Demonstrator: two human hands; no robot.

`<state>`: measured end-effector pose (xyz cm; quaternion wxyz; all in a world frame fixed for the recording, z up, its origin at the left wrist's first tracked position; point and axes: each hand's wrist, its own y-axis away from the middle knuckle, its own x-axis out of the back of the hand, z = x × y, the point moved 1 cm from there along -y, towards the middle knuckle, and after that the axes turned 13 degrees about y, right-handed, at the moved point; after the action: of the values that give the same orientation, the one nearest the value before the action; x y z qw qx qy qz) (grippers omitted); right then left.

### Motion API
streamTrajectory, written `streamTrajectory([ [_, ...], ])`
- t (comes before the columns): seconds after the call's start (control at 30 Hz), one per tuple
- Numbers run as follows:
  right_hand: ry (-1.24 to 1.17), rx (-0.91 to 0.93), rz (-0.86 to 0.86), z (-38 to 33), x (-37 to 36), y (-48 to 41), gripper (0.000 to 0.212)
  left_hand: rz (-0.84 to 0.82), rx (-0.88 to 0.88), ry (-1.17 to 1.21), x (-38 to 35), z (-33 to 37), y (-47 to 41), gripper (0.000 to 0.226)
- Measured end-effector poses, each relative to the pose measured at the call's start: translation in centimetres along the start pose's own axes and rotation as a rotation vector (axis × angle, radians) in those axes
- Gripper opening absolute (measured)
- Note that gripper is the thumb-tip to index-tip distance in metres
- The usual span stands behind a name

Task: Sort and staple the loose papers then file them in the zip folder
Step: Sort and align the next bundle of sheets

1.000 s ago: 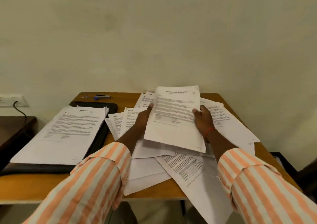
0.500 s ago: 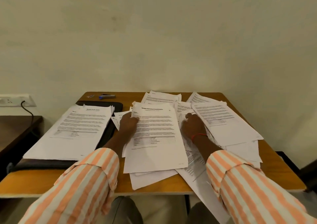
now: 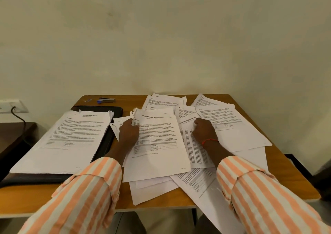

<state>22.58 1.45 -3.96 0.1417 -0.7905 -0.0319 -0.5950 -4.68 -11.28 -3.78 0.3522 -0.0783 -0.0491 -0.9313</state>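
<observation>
At far left, a sorted stack (image 3: 71, 137) of printed pages lies squared on the black zip folder (image 3: 104, 144), which is closed flat on the surface (image 3: 286, 180). The stapler (image 3: 106, 100) sits beyond it at the far edge, well apart from both hands. Centre: the left hand (image 3: 128, 135) holds the top sheet (image 3: 157, 144), a titled page, at its far-left corner; its fingers (image 3: 132, 124) are curled round that edge, pinching it. To the right, the right hand (image 3: 204, 131) rests knuckles-up on an angled sheet (image 3: 190, 149) just beside the titled page. Its fingers (image 3: 198, 122) are curled under near the heading, and whether they pinch an edge cannot be told. The loose papers (image 3: 232, 131) fan out across the right half of the surface, overlapping, with some overhanging the near edge. Judgement: the sheets are light, limp and slippery against each other. They are best taken by a corner or side edge, with the pile beneath steadied; a hasty pull could drag neighbouring sheets off the near edge.
</observation>
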Motion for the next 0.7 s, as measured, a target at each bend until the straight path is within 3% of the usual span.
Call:
streamTrajectory([
  [0.3,0.219,-0.013,0.131,1.5,0.3,-1.1,0.027,0.022,-0.018,-0.071,0.0,-0.4,-0.6,0.029],
  [0.43,0.188,0.085,0.095,1.6,-0.5,-1.1,0.026,0.034,0.006,-0.091,0.3,-0.3,-0.6,0.031],
  [0.7,0.137,0.078,0.057,1.7,-0.4,-0.9,0.031,0.032,0.029,-0.064,0.6,-0.2,-0.6,0.031],
])
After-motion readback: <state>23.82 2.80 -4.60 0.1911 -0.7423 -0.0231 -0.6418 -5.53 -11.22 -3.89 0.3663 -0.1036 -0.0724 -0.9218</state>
